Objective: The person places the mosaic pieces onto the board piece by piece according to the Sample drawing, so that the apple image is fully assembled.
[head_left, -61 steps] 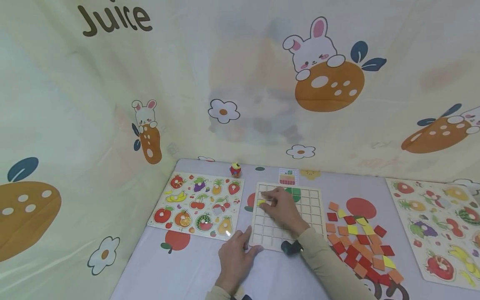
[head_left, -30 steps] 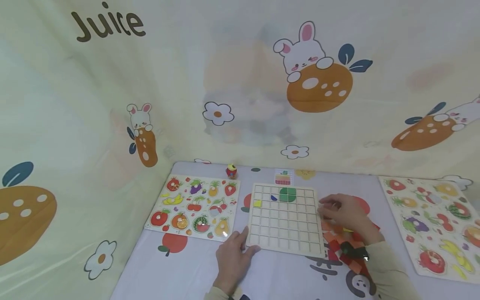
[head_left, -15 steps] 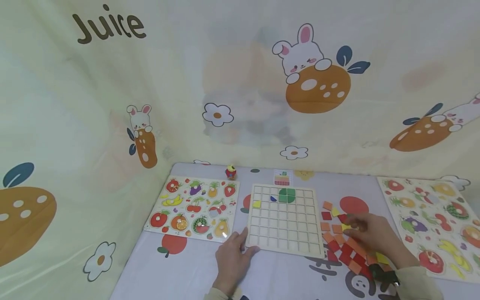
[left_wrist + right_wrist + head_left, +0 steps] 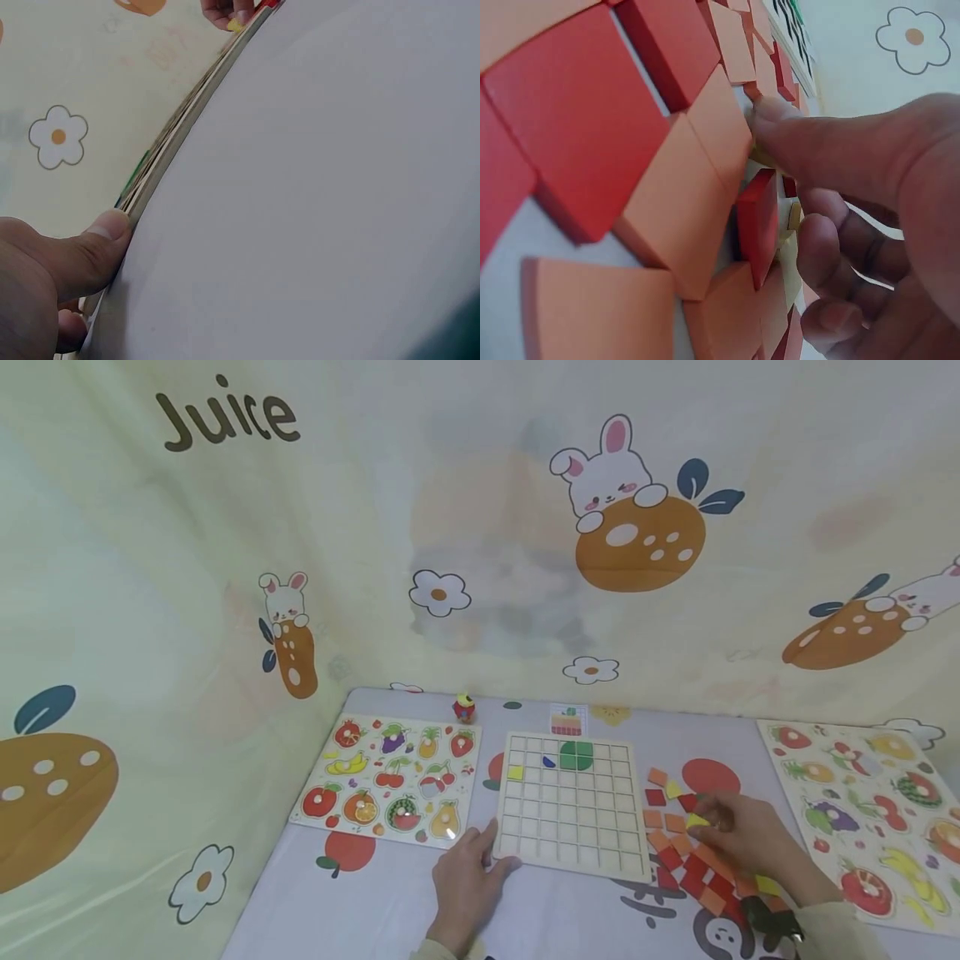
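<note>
My left hand (image 4: 467,881) holds the near left corner of a pale wooden grid board (image 4: 573,827) between thumb and forefinger. In the left wrist view the thumb (image 4: 97,247) lies against the board's edge. On the board sit a green shape (image 4: 576,756) of several pieces, a small blue piece (image 4: 549,762) and a yellow tile (image 4: 515,772). Right of the board, my right hand (image 4: 750,833) pinches another yellow tile (image 4: 697,820) over a spread of tiles. In the right wrist view its thumb and fingers (image 4: 825,240) are among orange tiles (image 4: 676,210) and red tiles (image 4: 577,112).
A fruit puzzle board (image 4: 386,781) lies at the left and another (image 4: 877,827) at the right. Behind the grid board are a small picture card (image 4: 568,720) and a red and yellow figurine (image 4: 464,707). A printed curtain (image 4: 495,527) hangs behind the table.
My right hand left the grid board and moved right to the loose tiles, where it now pinches a yellow one. The left hand stayed at the board's corner.
</note>
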A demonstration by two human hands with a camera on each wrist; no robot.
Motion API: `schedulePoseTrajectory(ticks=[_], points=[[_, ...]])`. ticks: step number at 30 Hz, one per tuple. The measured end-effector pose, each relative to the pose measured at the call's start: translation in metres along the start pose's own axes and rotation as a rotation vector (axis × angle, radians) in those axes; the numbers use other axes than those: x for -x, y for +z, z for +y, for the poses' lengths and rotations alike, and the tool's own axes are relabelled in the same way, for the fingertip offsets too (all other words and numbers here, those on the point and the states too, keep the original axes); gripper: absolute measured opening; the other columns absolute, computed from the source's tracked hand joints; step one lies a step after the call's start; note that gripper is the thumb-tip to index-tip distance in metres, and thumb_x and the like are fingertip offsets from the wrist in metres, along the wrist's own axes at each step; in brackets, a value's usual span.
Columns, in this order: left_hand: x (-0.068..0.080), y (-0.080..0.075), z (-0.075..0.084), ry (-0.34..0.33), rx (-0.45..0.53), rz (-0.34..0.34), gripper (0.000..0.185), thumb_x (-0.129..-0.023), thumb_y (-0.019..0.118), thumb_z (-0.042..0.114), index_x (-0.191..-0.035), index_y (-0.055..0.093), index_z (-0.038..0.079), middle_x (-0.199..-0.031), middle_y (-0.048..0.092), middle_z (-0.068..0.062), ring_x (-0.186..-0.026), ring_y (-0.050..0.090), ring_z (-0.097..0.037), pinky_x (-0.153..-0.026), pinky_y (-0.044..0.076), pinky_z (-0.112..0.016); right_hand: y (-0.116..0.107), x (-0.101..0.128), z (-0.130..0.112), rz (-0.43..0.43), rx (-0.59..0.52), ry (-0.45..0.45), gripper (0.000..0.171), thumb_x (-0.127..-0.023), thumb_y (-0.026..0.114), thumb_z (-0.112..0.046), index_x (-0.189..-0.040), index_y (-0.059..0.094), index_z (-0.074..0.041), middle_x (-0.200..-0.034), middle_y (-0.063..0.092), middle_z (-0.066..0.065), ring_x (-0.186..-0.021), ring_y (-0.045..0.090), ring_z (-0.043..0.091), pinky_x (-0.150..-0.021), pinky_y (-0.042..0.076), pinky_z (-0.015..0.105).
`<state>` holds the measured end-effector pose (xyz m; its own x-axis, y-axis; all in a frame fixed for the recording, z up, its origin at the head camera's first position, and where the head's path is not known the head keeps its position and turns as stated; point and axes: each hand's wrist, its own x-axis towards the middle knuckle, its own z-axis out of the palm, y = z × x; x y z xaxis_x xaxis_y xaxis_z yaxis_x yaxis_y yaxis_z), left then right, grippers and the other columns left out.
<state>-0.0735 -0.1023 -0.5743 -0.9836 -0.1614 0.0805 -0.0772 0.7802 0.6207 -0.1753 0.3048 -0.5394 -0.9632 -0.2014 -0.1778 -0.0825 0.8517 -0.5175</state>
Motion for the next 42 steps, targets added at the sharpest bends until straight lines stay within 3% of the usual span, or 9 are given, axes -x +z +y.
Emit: schedulePoseTrajectory(ticks=[6, 10, 16, 19, 23, 26, 33, 38, 42], points=[[0.001, 0.0, 0.001, -0.002, -0.002, 0.001, 0.068, -0.081, 0.089, 0.046, -0.142, 0.069, 0.021, -0.072, 0.045, 0.015, -0.059, 0.031, -0.001, -0.057, 0.027, -0.021, 0.0, 0.002, -0.003, 0.045, -0.025, -0.035, 0.052, -0.094, 0.081, -0.041, -0.127, 0.062, -0.005, -0.098, 0.07, 0.007, -0.081, 0.06, 0.019, -0.061, 0.053, 0.027], [0.001, -0.001, 0.002, -0.01, -0.014, -0.002, 0.069, -0.081, 0.089, 0.046, -0.142, 0.069, 0.021, -0.073, 0.044, 0.015, -0.06, 0.032, -0.001, -0.058, 0.026, -0.021, 0.003, -0.001, -0.011, 0.145, -0.085, -0.06, 0.052, -0.096, 0.078, -0.043, -0.13, 0.06, -0.007, -0.104, 0.072, 0.011, -0.084, 0.064, 0.019, -0.063, 0.055, 0.025], [0.001, -0.001, 0.003, -0.014, -0.013, -0.001, 0.068, -0.082, 0.089, 0.046, -0.142, 0.069, 0.021, -0.073, 0.044, 0.015, -0.06, 0.032, -0.001, -0.059, 0.026, -0.021, 0.018, -0.014, -0.031, 0.307, -0.303, -0.1, 0.04, -0.094, 0.083, -0.034, -0.124, 0.068, -0.011, -0.097, 0.079, 0.009, -0.079, 0.072, 0.007, -0.067, 0.053, 0.02], [0.001, 0.0, 0.003, -0.015, -0.015, 0.001, 0.068, -0.081, 0.089, 0.046, -0.142, 0.069, 0.022, -0.072, 0.044, 0.015, -0.06, 0.032, -0.001, -0.058, 0.026, -0.021, 0.027, -0.018, -0.046, 0.272, -0.43, -0.051, 0.049, -0.094, 0.083, -0.036, -0.132, 0.068, -0.01, -0.103, 0.08, 0.012, -0.084, 0.077, 0.011, -0.07, 0.056, 0.021], [0.001, 0.001, 0.001, -0.016, -0.022, 0.005, 0.069, -0.081, 0.09, 0.047, -0.142, 0.069, 0.022, -0.072, 0.044, 0.016, -0.06, 0.032, -0.001, -0.058, 0.027, -0.021, 0.039, -0.023, -0.071, 0.231, -0.493, 0.037, 0.06, -0.094, 0.081, -0.044, -0.141, 0.065, -0.01, -0.115, 0.078, 0.018, -0.09, 0.079, 0.023, -0.07, 0.06, 0.025], [0.001, 0.001, 0.0, -0.01, -0.02, 0.011, 0.069, -0.081, 0.09, 0.047, -0.141, 0.07, 0.022, -0.072, 0.044, 0.016, -0.06, 0.032, 0.0, -0.058, 0.027, -0.021, 0.05, -0.03, -0.086, 0.246, -0.492, 0.055, 0.059, -0.094, 0.081, -0.045, -0.14, 0.067, -0.012, -0.117, 0.078, 0.018, -0.091, 0.079, 0.025, -0.068, 0.059, 0.025], [0.001, 0.002, 0.0, 0.0, -0.02, 0.017, 0.069, -0.08, 0.09, 0.047, -0.141, 0.07, 0.022, -0.073, 0.044, 0.017, -0.061, 0.033, 0.0, -0.058, 0.027, -0.02, 0.074, -0.05, -0.11, 0.227, -0.517, 0.059, 0.047, -0.093, 0.083, -0.041, -0.133, 0.072, -0.018, -0.112, 0.08, 0.01, -0.096, 0.076, 0.022, -0.073, 0.055, 0.023], [0.0, 0.003, 0.0, -0.007, -0.02, 0.009, 0.069, -0.081, 0.09, 0.048, -0.142, 0.069, 0.023, -0.073, 0.043, 0.017, -0.06, 0.033, 0.0, -0.059, 0.027, -0.02, 0.086, -0.062, -0.124, 0.208, -0.488, -0.006, 0.041, -0.093, 0.084, -0.039, -0.128, 0.074, -0.02, -0.108, 0.079, 0.004, -0.097, 0.072, 0.021, -0.082, 0.052, 0.026], [0.0, 0.002, -0.001, -0.008, -0.018, 0.008, 0.07, -0.08, 0.089, 0.049, -0.142, 0.069, 0.023, -0.073, 0.043, 0.018, -0.06, 0.033, 0.0, -0.059, 0.027, -0.02, 0.095, -0.07, -0.136, 0.176, -0.49, -0.048, 0.041, -0.09, 0.086, -0.038, -0.126, 0.076, -0.021, -0.104, 0.076, 0.001, -0.093, 0.067, 0.02, -0.079, 0.052, 0.027]])
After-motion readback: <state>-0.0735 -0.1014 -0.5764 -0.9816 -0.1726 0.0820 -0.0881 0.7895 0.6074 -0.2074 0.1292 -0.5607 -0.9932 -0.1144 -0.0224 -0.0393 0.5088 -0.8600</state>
